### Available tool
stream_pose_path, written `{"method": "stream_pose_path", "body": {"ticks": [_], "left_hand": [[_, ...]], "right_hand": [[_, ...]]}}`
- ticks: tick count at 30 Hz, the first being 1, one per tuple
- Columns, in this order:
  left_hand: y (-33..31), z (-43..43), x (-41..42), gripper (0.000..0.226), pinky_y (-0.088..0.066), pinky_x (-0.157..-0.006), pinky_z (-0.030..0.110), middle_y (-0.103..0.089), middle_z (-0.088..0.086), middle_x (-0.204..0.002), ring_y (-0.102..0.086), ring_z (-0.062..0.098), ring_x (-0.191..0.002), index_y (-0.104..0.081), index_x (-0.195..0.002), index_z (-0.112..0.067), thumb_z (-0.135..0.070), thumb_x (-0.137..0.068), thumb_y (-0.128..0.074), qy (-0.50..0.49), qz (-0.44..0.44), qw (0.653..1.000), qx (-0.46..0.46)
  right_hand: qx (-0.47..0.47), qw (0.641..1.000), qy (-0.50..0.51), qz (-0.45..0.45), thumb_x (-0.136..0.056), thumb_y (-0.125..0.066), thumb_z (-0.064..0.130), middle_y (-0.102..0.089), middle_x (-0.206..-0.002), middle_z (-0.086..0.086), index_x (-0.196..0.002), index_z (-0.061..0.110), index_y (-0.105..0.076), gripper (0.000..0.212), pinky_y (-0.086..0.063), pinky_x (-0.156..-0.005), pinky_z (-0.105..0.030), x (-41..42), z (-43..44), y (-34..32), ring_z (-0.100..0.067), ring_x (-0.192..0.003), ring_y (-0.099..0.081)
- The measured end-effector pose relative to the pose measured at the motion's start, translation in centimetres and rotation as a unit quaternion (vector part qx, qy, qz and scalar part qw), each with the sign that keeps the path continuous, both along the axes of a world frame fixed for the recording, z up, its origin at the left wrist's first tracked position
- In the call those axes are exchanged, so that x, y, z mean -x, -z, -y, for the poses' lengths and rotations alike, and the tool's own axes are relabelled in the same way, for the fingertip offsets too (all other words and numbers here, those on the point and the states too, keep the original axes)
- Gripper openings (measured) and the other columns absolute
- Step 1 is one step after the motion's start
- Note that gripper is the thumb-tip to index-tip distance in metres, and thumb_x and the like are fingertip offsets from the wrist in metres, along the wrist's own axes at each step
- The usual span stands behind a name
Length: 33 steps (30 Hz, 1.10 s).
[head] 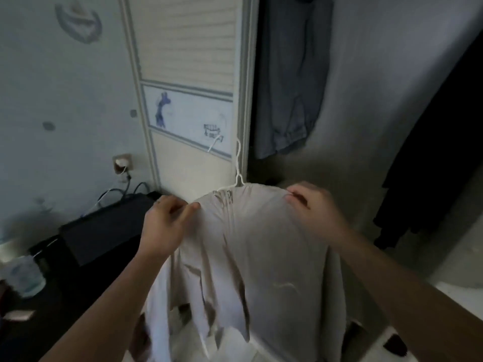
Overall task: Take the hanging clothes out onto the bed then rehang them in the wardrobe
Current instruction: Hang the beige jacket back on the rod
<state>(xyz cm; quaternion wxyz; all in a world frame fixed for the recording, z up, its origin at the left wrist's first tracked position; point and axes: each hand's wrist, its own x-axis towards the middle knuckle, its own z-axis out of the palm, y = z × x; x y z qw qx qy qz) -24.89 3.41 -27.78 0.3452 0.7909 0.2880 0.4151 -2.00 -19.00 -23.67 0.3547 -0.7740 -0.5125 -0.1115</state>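
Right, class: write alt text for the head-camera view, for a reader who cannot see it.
A left hand and a right hand hold a pale beige garment by its shoulders on a white hanger. Behind, grey-blue trousers hang beside a louvred wardrobe door.

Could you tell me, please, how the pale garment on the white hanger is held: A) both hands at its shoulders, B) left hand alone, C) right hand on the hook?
A: the left hand and the right hand each pinch a shoulder of the pale garment on the white hanger.
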Motion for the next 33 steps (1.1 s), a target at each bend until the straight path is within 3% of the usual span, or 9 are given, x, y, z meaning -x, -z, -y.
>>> {"method": "stream_pose_path", "body": {"ticks": [8, 12, 20, 28, 33], "left_hand": [[-9.3, -5.0, -16.0, 0.024, -0.038, -0.066, 0.016, -0.063, -0.010, -0.075, -0.058, 0.002, -0.076, -0.061, -0.070, -0.025, -0.037, -0.086, -0.073, 0.146, 0.086, 0.985, -0.027], [-14.5, -4.8, -23.4, 0.023, -0.040, -0.067, 0.017, -0.063, -0.010, -0.076, -0.059, 0.002, -0.078, -0.061, -0.069, -0.027, -0.039, -0.086, -0.073, 0.206, 0.125, 0.968, -0.068], [-27.1, -1.2, -36.9, 0.020, -0.038, -0.069, 0.008, -0.060, -0.003, -0.076, -0.057, 0.004, -0.075, -0.064, -0.071, -0.021, -0.027, -0.087, -0.074, 0.261, 0.226, 0.925, -0.159], [-36.3, 2.1, -47.2, 0.029, -0.035, -0.064, 0.011, -0.055, -0.003, -0.066, -0.054, 0.003, -0.069, -0.056, -0.064, -0.019, -0.024, -0.087, -0.073, 0.268, 0.310, 0.887, -0.216], [-41.4, 3.7, -53.4, 0.031, -0.038, -0.065, 0.031, -0.056, 0.001, -0.066, -0.053, 0.018, -0.067, -0.058, -0.066, -0.010, -0.024, -0.090, -0.071, 0.307, 0.318, 0.876, -0.192]], "right_hand": [[-0.019, 0.978, 0.183, 0.094, -0.096, -0.055, 0.031, -0.063, -0.089, 0.009, -0.097, 0.023, -0.067, 0.014, -0.046, -0.072, -0.032, -6.7, 1.2, -9.9, -0.013, -0.083, -0.060], [-0.027, 0.958, 0.244, 0.150, -0.097, -0.053, 0.034, -0.062, -0.090, 0.011, -0.094, 0.025, -0.065, 0.015, -0.051, -0.074, -0.039, -9.4, 3.7, -15.0, -0.015, -0.086, -0.062], [-0.021, 0.906, 0.338, 0.256, -0.096, -0.050, 0.039, -0.060, -0.085, 0.013, -0.087, 0.027, -0.060, 0.019, -0.050, -0.066, -0.037, -14.9, 8.6, -26.6, -0.015, -0.080, -0.060], [0.022, 0.855, 0.421, 0.301, -0.095, -0.047, 0.049, -0.061, -0.083, 0.013, -0.084, 0.030, -0.056, 0.024, -0.038, -0.057, -0.030, -19.2, 12.4, -35.8, -0.014, -0.081, -0.060], [0.045, 0.828, 0.482, 0.283, -0.095, -0.049, 0.050, -0.064, -0.095, 0.001, -0.088, 0.028, -0.060, 0.025, -0.051, -0.073, -0.038, -20.2, 12.5, -41.0, -0.025, -0.090, -0.061]]}}
